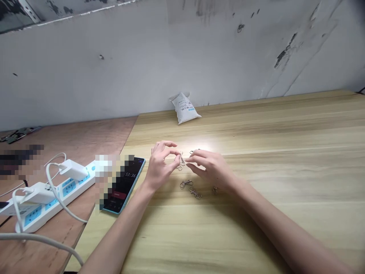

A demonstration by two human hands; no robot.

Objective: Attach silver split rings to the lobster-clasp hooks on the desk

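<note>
My left hand (159, 165) pinches a small metal swivel clasp (182, 159) between thumb and fingers. A ring (180, 168) shows just below these fingertips. Close on the clasp's right side is my right hand (209, 165), its thumb and forefinger slightly apart; I see nothing between them. On the table below the hands lie two more swivel clasps with rings, one clasp (186, 184) a little left of the other clasp (195, 193). Another small metal piece (215, 189) lies under my right wrist. Behind the right fingers a further metal piece (192, 152) is partly hidden.
A white plastic parcel (185, 108) stands by the wall at the table's back. Left of my left forearm lies a phone (125, 186) showing a timer. Farther left, a white power strip (61, 194) with plugged-in chargers and cables rests on a reddish-brown surface (94, 131).
</note>
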